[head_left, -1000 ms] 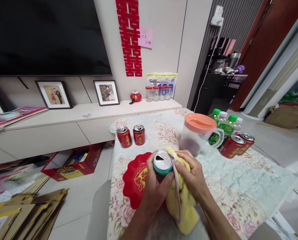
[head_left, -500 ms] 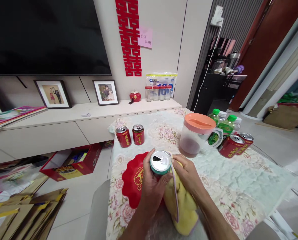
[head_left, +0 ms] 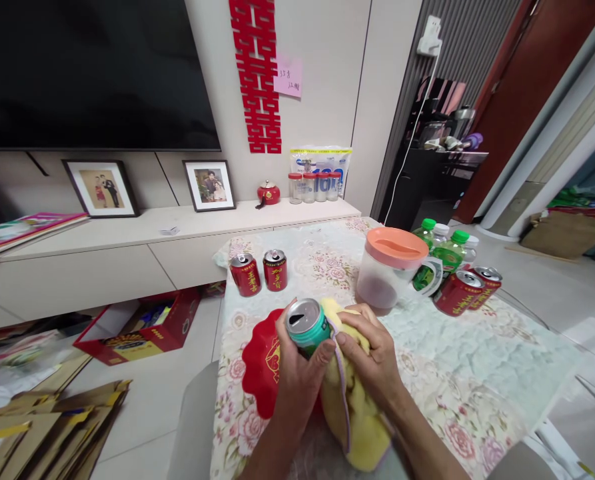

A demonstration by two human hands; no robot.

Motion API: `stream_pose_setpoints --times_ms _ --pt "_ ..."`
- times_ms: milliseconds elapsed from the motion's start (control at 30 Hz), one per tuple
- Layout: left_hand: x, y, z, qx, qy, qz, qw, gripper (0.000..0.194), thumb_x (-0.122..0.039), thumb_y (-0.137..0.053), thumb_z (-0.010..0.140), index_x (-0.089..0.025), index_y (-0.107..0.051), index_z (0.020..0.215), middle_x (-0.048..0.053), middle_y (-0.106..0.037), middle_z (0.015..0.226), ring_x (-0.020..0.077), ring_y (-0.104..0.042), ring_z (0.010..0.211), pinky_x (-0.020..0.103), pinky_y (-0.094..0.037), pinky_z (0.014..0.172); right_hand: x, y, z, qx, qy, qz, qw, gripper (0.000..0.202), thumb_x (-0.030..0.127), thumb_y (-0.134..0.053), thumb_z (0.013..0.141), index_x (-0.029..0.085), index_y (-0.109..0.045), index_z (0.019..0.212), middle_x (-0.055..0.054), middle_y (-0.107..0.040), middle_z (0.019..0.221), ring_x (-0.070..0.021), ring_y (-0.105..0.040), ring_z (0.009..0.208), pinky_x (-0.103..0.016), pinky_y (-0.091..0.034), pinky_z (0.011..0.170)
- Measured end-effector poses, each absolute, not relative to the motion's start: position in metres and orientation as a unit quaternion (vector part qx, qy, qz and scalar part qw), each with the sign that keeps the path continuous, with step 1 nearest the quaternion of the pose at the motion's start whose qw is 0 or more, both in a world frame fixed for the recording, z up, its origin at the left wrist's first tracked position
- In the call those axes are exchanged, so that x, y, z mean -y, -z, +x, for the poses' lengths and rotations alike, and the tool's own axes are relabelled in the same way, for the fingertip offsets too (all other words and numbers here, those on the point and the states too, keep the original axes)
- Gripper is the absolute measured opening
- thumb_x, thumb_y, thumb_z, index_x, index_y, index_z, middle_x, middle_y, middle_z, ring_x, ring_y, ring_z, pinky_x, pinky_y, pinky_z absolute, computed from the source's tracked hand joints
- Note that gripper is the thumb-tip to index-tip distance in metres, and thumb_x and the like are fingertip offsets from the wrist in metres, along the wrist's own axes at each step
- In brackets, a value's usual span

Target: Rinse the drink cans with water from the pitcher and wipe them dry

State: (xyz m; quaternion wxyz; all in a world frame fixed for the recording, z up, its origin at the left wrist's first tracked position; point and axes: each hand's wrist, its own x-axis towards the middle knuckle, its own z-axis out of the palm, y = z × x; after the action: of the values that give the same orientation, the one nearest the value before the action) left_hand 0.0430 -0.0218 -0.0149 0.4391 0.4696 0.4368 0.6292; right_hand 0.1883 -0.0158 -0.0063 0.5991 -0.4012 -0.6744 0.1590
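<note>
My left hand (head_left: 300, 377) is wrapped round an opened green drink can (head_left: 308, 327), tilted so that its silver top and mouth hole show. In my right hand (head_left: 374, 353) is a yellow cloth (head_left: 354, 413) with a purple edge, bunched up against the can's right side and hanging down below. Part of the cloth is hidden under my fingers. Beneath the can and my left hand lies a red scalloped plate (head_left: 258, 370) with a gold print, partly covered by my hands.
Two red cans (head_left: 246, 275) stand behind the plate. To the right are a lidded plastic pitcher (head_left: 390, 270) with dark liquid, several green-capped bottles (head_left: 447, 253) and more red cans (head_left: 458, 293). A flowered tablecloth (head_left: 457, 373) covers the table. An open red box (head_left: 137, 327) sits on the floor.
The can has tipped, showing more of its green side, and shifted slightly left. My right hand with the cloth has moved up against the can's side.
</note>
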Motion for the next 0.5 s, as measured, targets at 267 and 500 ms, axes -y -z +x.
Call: stream_pose_setpoints --times_ms 267,500 --pt "0.033 0.019 0.048 -0.362 -0.62 0.51 0.474 0.063 -0.045 -0.072 0.09 -0.026 -0.044 0.142 0.014 -0.059 0.147 0.0314 -0.06 0.135 0.047 -0.049 0.113 0.005 0.018 0.195 0.622 -0.274 -0.466 0.567 0.025 0.039 -0.059 0.1 0.025 -0.08 0.108 -0.006 -0.074 0.104 -0.0224 -0.067 0.1 -0.035 -0.049 0.091" --pt "0.027 0.028 0.048 -0.362 -0.639 0.501 0.458 0.062 -0.043 -0.075 0.088 -0.027 -0.043 0.139 0.013 -0.062 0.14 0.0297 -0.065 0.127 0.046 -0.053 0.107 0.008 0.015 0.193 0.595 -0.279 -0.449 0.606 0.019 0.038 -0.068 0.095 0.024 -0.08 0.099 -0.004 -0.073 0.099 -0.0214 -0.067 0.098 -0.033 -0.05 0.09"
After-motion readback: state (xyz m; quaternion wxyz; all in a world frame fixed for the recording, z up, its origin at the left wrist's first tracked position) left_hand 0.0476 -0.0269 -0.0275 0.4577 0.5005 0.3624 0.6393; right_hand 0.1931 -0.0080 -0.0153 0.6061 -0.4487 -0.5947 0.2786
